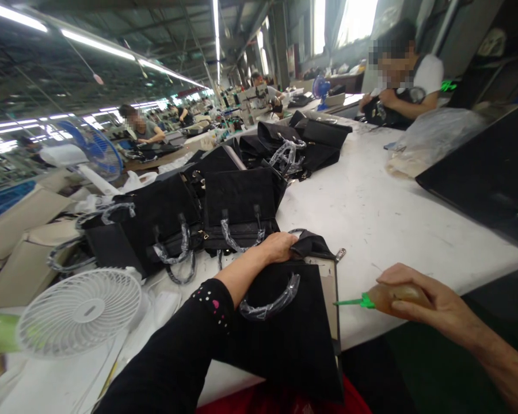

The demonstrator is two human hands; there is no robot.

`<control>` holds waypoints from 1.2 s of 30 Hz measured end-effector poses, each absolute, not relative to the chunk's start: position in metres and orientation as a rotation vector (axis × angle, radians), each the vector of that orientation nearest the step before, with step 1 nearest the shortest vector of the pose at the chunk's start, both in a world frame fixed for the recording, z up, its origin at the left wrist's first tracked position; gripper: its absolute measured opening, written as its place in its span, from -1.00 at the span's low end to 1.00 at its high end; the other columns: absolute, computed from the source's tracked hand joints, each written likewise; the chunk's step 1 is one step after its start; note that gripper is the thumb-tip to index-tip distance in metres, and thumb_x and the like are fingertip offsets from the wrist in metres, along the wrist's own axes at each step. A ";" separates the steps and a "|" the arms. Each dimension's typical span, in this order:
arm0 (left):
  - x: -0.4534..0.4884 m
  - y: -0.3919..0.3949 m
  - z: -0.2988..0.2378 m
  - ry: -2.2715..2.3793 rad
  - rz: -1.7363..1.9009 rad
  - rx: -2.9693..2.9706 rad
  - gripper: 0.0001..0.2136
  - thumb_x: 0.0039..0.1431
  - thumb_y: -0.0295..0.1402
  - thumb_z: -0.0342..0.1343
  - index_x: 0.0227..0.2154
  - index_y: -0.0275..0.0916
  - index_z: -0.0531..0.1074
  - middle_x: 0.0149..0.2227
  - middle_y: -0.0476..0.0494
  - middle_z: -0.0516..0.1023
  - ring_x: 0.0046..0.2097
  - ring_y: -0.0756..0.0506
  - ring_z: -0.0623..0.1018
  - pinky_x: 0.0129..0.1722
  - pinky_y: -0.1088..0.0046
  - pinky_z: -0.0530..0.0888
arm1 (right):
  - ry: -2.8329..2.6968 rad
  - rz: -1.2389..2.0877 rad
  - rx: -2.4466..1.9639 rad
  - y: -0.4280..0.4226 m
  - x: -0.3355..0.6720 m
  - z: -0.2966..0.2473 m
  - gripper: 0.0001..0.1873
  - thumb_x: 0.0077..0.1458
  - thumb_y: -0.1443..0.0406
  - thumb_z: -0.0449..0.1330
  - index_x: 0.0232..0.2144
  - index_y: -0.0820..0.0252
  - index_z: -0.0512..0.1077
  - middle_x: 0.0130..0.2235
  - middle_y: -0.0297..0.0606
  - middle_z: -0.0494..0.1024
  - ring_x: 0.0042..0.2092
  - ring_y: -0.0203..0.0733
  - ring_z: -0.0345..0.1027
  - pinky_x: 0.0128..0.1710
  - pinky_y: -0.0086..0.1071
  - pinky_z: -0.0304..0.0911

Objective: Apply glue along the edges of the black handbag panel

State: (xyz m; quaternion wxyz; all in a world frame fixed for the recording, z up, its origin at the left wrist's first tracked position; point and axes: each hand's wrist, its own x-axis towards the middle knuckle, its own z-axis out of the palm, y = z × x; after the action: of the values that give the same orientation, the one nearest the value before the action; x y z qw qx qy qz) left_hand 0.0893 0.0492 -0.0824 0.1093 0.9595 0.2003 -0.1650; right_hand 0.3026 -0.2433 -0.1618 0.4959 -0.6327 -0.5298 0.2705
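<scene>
Head view | left hand (pixel 278 246) pressing black bag (pixel 293 328) | right hand (pixel 423 299) gripping glue bottle (pixel 392 296)

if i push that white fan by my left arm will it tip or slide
The white fan probably tips rather than slides: its wide round grille looks top-heavy and its base is hidden. It looks like light plastic, so a nudge from the left hand side would likely move it.
</scene>
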 end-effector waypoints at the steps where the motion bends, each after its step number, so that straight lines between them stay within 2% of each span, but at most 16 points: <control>1: 0.089 0.049 -0.082 0.589 -0.486 2.821 -0.75 0.30 -0.15 0.13 -0.20 -0.21 0.59 -0.14 -0.24 0.69 -0.01 -0.29 0.65 -0.15 0.40 0.48 | -1.285 0.630 -1.534 -0.245 0.301 -0.161 -0.72 0.14 0.06 0.38 -0.11 -0.12 0.53 -0.05 -0.22 0.57 0.00 0.10 0.50 -0.09 -0.17 0.47; 4: 0.089 0.050 -0.083 0.587 -0.479 2.824 -0.75 0.30 -0.15 0.13 -0.20 -0.21 0.59 -0.13 -0.25 0.69 0.01 -0.29 0.64 -0.15 0.39 0.47 | -1.246 0.516 -1.562 -0.250 0.295 -0.157 -0.71 0.11 0.06 0.40 -0.12 -0.13 0.54 -0.07 -0.22 0.58 -0.06 0.07 0.52 -0.11 -0.18 0.49; 8: 0.088 0.052 -0.086 0.568 -0.458 2.827 -0.73 0.30 -0.12 0.13 -0.20 -0.20 0.59 -0.13 -0.24 0.69 0.01 -0.28 0.65 -0.15 0.40 0.46 | -1.347 0.642 -1.481 -0.258 0.285 -0.153 -0.77 0.14 0.12 0.39 -0.13 -0.14 0.55 -0.09 -0.23 0.60 -0.05 0.05 0.55 -0.15 -0.26 0.52; 13: 0.089 0.054 -0.089 0.566 -0.449 2.830 -0.75 0.28 -0.13 0.17 -0.20 -0.20 0.60 -0.14 -0.23 0.70 -0.02 -0.28 0.65 -0.18 0.41 0.46 | -1.258 0.467 -1.523 -0.263 0.280 -0.157 -0.75 0.10 0.12 0.41 -0.14 -0.12 0.57 -0.09 -0.21 0.62 -0.08 0.01 0.56 -0.12 -0.29 0.52; 17: 0.088 0.055 -0.090 0.556 -0.434 2.832 -0.73 0.29 -0.12 0.15 -0.20 -0.21 0.59 -0.12 -0.26 0.70 -0.01 -0.29 0.65 -0.19 0.40 0.45 | -1.371 0.640 -1.463 -0.269 0.278 -0.162 -0.75 0.15 0.14 0.39 -0.11 -0.09 0.54 -0.08 -0.21 0.61 -0.05 -0.01 0.56 -0.11 -0.31 0.53; 22: 0.088 0.055 -0.090 0.544 -0.426 2.835 -0.70 0.30 -0.10 0.11 -0.24 -0.23 0.59 -0.18 -0.26 0.70 -0.04 -0.28 0.66 -0.21 0.41 0.43 | -1.336 0.449 -1.509 -0.277 0.273 -0.165 -0.72 0.16 0.17 0.39 -0.07 -0.13 0.51 -0.05 -0.26 0.59 -0.05 -0.12 0.56 -0.07 -0.41 0.49; 26: 0.088 0.053 -0.088 0.539 -0.429 2.840 -0.72 0.30 -0.12 0.12 -0.25 -0.23 0.59 -0.19 -0.23 0.70 -0.07 -0.24 0.67 -0.22 0.44 0.43 | -1.421 0.551 -1.451 -0.281 0.269 -0.165 -0.73 0.20 0.15 0.35 -0.05 -0.13 0.49 -0.06 -0.26 0.59 -0.03 -0.10 0.57 -0.08 -0.40 0.51; 30: 0.087 0.054 -0.089 0.548 -0.412 2.844 -0.74 0.30 -0.14 0.13 -0.23 -0.22 0.59 -0.16 -0.22 0.70 -0.04 -0.23 0.66 -0.20 0.45 0.44 | -1.372 0.423 -1.518 -0.280 0.266 -0.162 -0.72 0.19 0.15 0.37 -0.05 -0.13 0.50 -0.05 -0.26 0.59 -0.03 -0.12 0.57 -0.07 -0.44 0.50; 34: 0.087 0.055 -0.089 0.563 -0.416 2.837 -0.75 0.29 -0.16 0.13 -0.23 -0.23 0.60 -0.17 -0.24 0.70 -0.06 -0.25 0.67 -0.21 0.44 0.45 | -1.453 0.547 -1.444 -0.284 0.259 -0.157 -0.76 0.22 0.15 0.34 -0.06 -0.13 0.49 -0.09 -0.28 0.61 -0.07 -0.13 0.58 -0.12 -0.43 0.53; 36: 0.087 0.055 -0.090 0.576 -0.408 2.832 -0.75 0.28 -0.18 0.13 -0.23 -0.24 0.60 -0.17 -0.27 0.70 -0.07 -0.25 0.67 -0.22 0.43 0.45 | -1.431 0.502 -1.458 -0.287 0.255 -0.157 -0.74 0.22 0.15 0.34 -0.04 -0.13 0.49 -0.08 -0.27 0.61 -0.05 -0.13 0.58 -0.10 -0.43 0.52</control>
State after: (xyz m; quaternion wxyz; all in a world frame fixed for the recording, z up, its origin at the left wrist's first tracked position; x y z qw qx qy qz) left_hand 0.0872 0.0555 -0.0898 0.1111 0.9643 0.1959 -0.1390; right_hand 0.2553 -0.2871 -0.1565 0.4960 -0.6019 -0.5905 0.2071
